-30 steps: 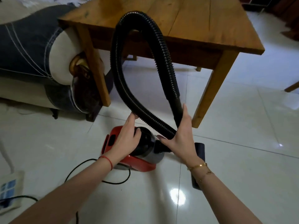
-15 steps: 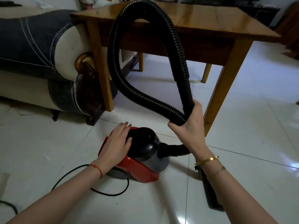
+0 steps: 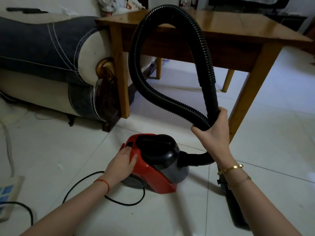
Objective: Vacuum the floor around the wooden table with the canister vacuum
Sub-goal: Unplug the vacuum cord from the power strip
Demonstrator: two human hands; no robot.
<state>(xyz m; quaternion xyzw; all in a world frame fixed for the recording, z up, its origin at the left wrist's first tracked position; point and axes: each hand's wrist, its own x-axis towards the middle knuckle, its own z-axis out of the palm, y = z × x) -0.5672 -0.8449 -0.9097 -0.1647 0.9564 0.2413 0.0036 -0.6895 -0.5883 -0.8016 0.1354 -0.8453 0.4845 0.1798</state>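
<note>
A red and black canister vacuum [image 3: 158, 164] sits on the white tiled floor [image 3: 281, 133] in front of the wooden table [image 3: 238, 28]. My left hand [image 3: 123, 163] rests flat on its red rear end, fingertips by a black button. Its black ribbed hose [image 3: 141, 53] loops up in front of the table edge and back down. My right hand [image 3: 214, 132] grips the hose where the two runs cross, holding both together. The black floor nozzle [image 3: 233, 206] lies on the tiles under my right forearm, partly hidden.
A sofa [image 3: 42, 53] with a dark blue cover stands at the left, touching the table's near left leg [image 3: 121, 82]. The vacuum's black cord [image 3: 126, 202] curls over the tiles toward a power strip [image 3: 7, 193] at the lower left. Open tiles lie to the right.
My left hand slid from the black top of the vacuum to its red rear end. My right hand lifted the gripped hose higher, and the view drew nearer to the table.
</note>
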